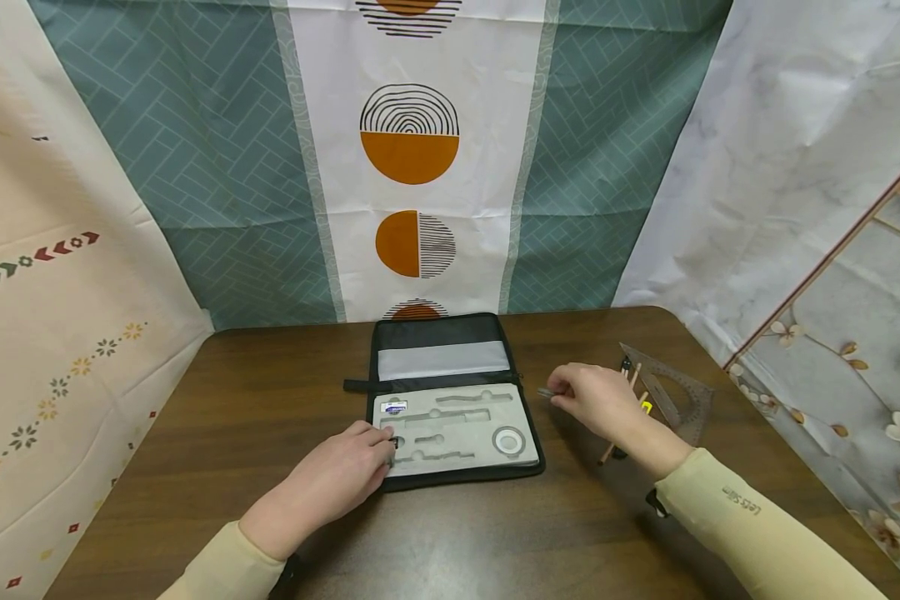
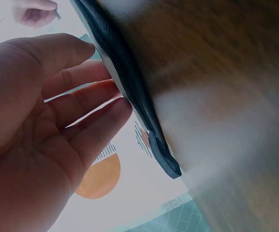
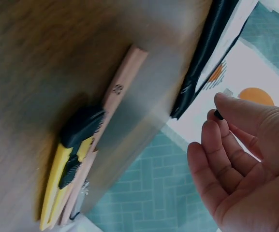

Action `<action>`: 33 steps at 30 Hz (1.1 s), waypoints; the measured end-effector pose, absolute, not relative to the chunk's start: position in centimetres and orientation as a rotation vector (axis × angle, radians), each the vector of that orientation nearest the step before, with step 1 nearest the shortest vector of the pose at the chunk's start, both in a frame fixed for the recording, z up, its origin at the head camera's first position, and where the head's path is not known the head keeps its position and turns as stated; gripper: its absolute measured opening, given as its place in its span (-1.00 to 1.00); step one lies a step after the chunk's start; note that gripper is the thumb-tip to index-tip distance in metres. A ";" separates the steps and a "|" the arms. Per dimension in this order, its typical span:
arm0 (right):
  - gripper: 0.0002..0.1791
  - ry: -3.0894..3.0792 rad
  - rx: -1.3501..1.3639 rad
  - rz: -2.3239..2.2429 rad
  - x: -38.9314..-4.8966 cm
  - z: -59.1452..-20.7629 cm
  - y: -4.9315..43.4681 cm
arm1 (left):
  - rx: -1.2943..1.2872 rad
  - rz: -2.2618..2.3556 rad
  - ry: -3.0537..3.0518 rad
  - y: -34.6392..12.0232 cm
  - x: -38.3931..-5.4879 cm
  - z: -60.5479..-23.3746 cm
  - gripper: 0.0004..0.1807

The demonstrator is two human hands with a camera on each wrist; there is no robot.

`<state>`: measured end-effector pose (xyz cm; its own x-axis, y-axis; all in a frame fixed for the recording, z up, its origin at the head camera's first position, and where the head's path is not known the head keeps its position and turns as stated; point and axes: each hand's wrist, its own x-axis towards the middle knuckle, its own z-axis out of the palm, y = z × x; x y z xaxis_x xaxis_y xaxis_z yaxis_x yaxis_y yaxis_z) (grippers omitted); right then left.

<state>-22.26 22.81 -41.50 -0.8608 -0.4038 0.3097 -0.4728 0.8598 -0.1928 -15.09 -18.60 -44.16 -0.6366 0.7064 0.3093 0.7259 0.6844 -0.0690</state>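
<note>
A black zip case [image 1: 435, 335] lies open near the middle of the counter [image 1: 270, 392], and I have both hands at work about it. My left hand [image 1: 345, 475] rests at its left edge, fingers loosely parted and gently bent, touching the rim; I see nothing gripped there. With my right hand [image 1: 596, 400], just beyond the case's right side, I pinch a small grey piece [image 1: 546, 392] between thumb and forefinger; the other fingers curve loosely, clear of it. The piece is too small for me to name.

Under my left fingers, the pale tray [image 1: 468, 435] has shaped recesses; a white ring [image 1: 508, 432] sits in the round one, and a blue-and-white labelled block [image 1: 393, 407] lies in the upper left corner. Beyond my right wrist lie wooden pencils [image 3: 117, 87], a yellow-and-black utility knife [image 3: 70, 169] beside them, and a see-through set square [image 1: 697, 392].

The counter is brown wood grain with rounded far corners, shining softly close to me. Behind it hangs a cloth [image 1: 487, 150], teal herringbone on both sides of a white band with orange and black-lined circles. On my left is a cream cloth [image 1: 52, 333] with small flowers and arrowheads; on my right, a marbled white one [image 1: 780, 167] bearing blossoms.
</note>
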 end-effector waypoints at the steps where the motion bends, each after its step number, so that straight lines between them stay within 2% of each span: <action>1: -0.82 -2.769 0.673 0.386 -22.2 -41.5 22.7 | -1.134 -0.089 -2.586 -18.6 -15.1 -44.2 -0.84; 17: -0.76 -2.706 0.745 0.401 -21.6 -40.8 21.0 | -1.131 -0.095 -2.603 -18.6 -15.1 -44.1 -0.83; 33: -0.79 -2.679 0.808 0.438 -21.0 -40.9 18.9 | -1.136 -0.097 -2.581 -18.7 -15.1 -44.1 -0.84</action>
<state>-20.97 18.85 -40.92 -0.7935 -0.4799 0.3742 -0.5741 0.7943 -0.1987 -15.10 -18.65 -44.14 -0.6334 0.7071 0.3144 0.7286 0.6818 -0.0654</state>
